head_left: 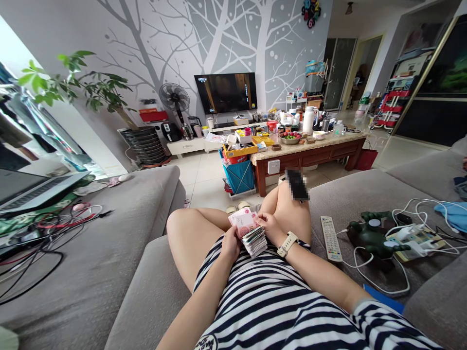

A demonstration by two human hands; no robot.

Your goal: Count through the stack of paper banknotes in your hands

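Over my lap, my left hand [230, 244] grips the left side of a fan of pink banknotes [243, 222]. My right hand [270, 228], with a pale watch [288, 244] on the wrist, has its fingers closed on the right edge of the same notes. Directly below the notes, against my striped top, is a thick stack with many pale layered edges [256, 243]; I cannot tell whether it is held or what it is made of. A dark pixelated object [297, 184] rests on my right knee.
On the sofa to my right lie a remote control [331, 239], a dark green figure [375, 238] and a power strip [419, 243] with white cables. To the left are a laptop [40, 189] and tangled cables [54, 233]. Ahead stands a cluttered coffee table [310, 155] beside a blue bin [239, 176].
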